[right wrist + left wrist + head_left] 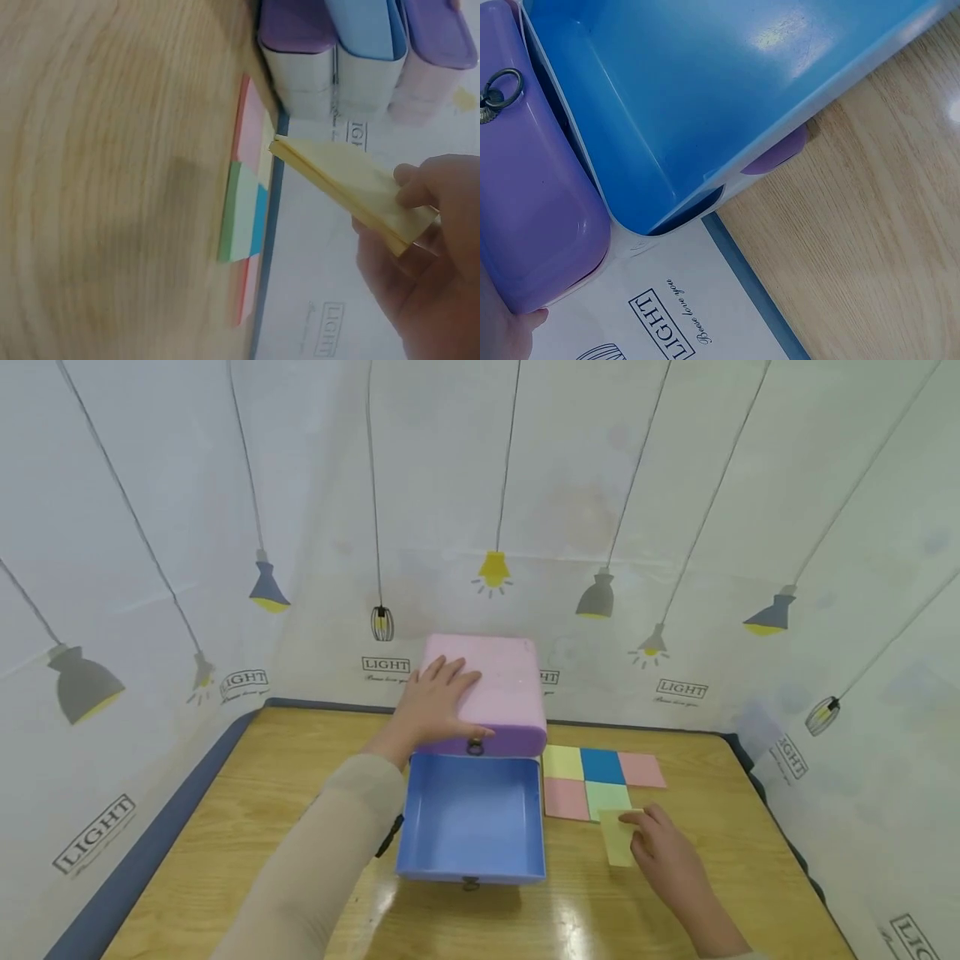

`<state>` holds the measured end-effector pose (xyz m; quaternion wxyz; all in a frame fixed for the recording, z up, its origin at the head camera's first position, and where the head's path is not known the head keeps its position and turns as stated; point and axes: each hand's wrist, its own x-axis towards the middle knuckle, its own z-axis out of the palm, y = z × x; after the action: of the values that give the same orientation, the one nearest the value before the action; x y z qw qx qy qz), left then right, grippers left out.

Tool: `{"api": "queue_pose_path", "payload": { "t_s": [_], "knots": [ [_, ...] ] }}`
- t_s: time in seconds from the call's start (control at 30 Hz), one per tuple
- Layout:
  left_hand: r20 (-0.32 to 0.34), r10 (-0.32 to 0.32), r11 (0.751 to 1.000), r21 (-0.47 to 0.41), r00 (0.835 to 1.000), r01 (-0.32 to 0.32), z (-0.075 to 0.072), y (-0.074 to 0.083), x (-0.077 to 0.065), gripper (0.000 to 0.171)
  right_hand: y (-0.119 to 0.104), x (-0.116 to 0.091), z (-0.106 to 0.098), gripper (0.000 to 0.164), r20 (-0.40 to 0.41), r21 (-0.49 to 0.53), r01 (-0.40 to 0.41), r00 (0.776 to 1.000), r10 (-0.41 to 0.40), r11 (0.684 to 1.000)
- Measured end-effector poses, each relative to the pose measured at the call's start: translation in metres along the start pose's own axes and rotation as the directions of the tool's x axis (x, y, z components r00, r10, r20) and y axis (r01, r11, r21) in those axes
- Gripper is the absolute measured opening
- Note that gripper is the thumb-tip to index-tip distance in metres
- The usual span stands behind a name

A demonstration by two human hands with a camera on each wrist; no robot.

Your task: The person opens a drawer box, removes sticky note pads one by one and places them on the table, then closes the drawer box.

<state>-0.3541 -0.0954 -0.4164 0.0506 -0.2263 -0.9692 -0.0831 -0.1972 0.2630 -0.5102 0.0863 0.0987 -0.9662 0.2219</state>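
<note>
A person stands over a wooden table [735, 835], with both hands at work. The left hand [438, 702] rests on the pink top of a small chest [498, 681], fingers spread and straight, gripping nothing, the thumb along the front edge. Below it, a blue drawer [476, 818] juts well out above the table. The right hand [670, 857] pinches a yellow sticky-note pad [345, 180] near one end, thumb above and fingers beneath; the pad is tilted, raised off the table to the right of the drawer. With its far end unsupported, the pad could twist or slip if the pinch loosens. Five more pads lie side by side just beyond it; a low sweep might nudge the green pad [607, 797] or the near pink pad [566, 797] out of line. Carried leftward too low, the yellow pad could catch the drawer's side wall. The pulled-out drawer may make the chest front-heavy, so lifting the left hand or knocking the drawer could shift or tip it.
</note>
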Motion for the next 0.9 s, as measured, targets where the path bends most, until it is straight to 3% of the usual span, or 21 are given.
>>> {"api": "queue_pose_path", "payload": {
  "t_s": [0.13, 0.3, 0.6, 0.9],
  "knots": [
    [-0.003, 0.003, 1.000, 0.005, 1.000, -0.003, 0.002, 0.002, 0.000, 0.108, 0.014, -0.005, 0.001, 0.032, 0.084, -0.007, -0.114, 0.990, 0.114, 0.994],
    [0.015, 0.004, 1.000, -0.003, 1.000, -0.004, 0.004, 0.005, 0.000, 0.108, 0.030, -0.014, -0.001, 0.037, 0.130, -0.039, -0.191, 0.972, 0.194, 0.981],
    [0.013, -0.007, 1.000, -0.002, 1.000, 0.007, 0.003, 0.004, -0.001, 0.109, 0.051, -0.022, 0.004, 0.043, 0.176, -0.041, -0.275, 0.945, 0.278, 0.961],
    [0.006, -0.007, 1.000, 0.004, 1.000, 0.007, -0.003, 0.000, -0.002, 0.109, 0.072, -0.019, 0.014, 0.066, 0.238, -0.027, -0.360, 0.904, 0.356, 0.932]
  ]
}}
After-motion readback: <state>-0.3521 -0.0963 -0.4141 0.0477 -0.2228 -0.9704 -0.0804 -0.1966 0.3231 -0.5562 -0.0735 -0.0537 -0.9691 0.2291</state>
